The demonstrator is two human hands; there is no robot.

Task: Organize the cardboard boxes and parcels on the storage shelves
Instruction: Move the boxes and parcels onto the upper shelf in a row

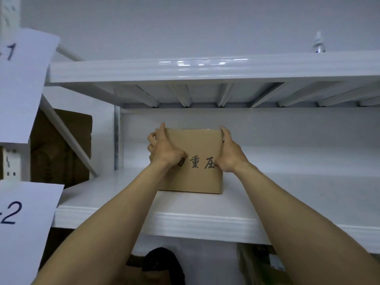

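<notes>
box (197, 177) sits on the middle shelf (205, 221), a bit back from the front edge, with left hand (164, 150) and right hand (230, 154) both curled round its upper side edges. I'd slide it flat with even pressure so it doesn't twist. plain matte cardboard, squarish, black printed characters; the shelf's glossy white metal, probably slippery

I see cool, soft light; glare streaks the front edge of the upper shelf (205, 66); everything is mildly blurred, lines bowed.
</notes>
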